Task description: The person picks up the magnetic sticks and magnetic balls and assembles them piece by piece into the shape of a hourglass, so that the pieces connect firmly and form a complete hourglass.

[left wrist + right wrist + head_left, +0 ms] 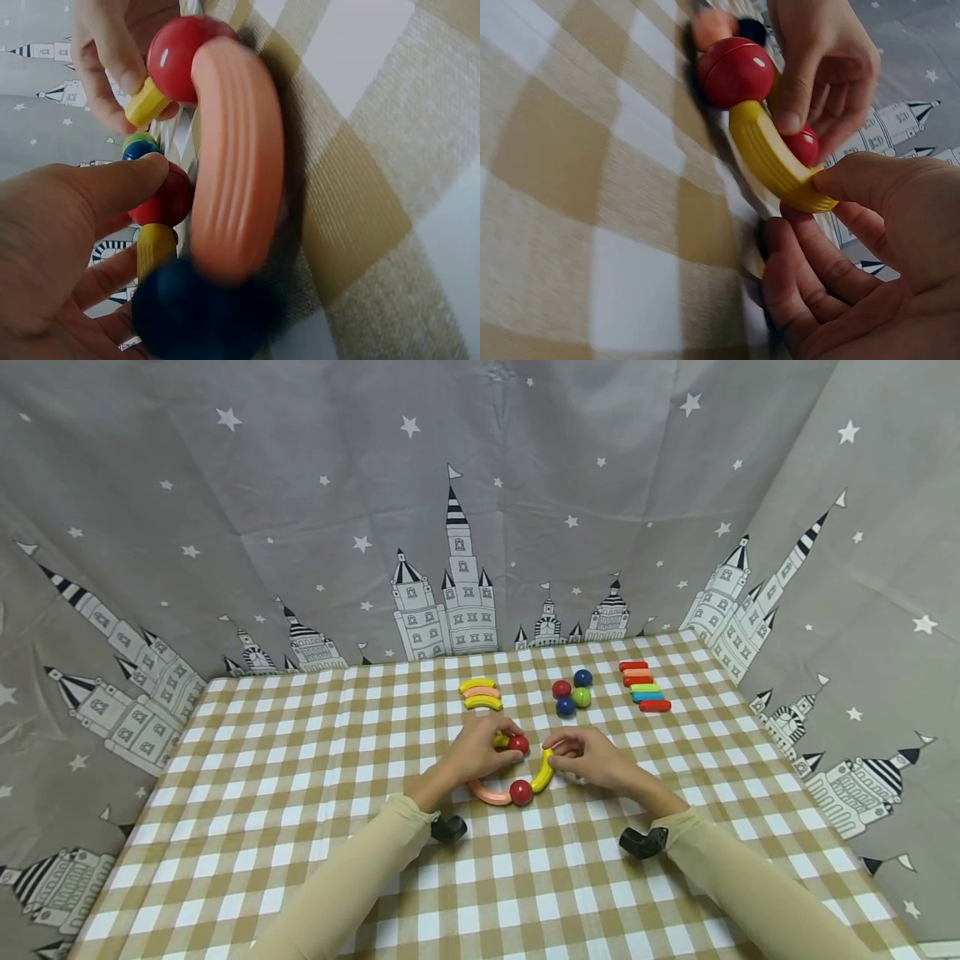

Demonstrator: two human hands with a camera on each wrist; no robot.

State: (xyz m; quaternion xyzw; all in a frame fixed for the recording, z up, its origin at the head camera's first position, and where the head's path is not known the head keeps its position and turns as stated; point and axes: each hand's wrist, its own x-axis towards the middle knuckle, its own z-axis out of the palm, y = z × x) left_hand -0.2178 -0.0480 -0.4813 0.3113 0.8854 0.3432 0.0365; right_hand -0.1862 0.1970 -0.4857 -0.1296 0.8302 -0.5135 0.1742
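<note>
My left hand (480,750) pinches a red ball (519,744) between thumb and fingers. A yellow curved stick (156,244) joins that ball to a dark blue ball (202,307), which the left hand hides in the head view. From the blue ball an orange curved stick (238,161) runs to a second red ball (521,792). Another yellow curved stick (772,154) extends from this second ball. My right hand (592,758) pinches its free end between thumb and fingertips, apart from the first red ball. Together the pieces form a nearly round chain.
Behind the hands lie two yellow sticks and an orange curved stick (482,692). Right of them sit a red ball (562,689), a green ball (581,697) and two blue balls. Several straight coloured sticks (643,688) lie at the back right on the checked tablecloth (300,827).
</note>
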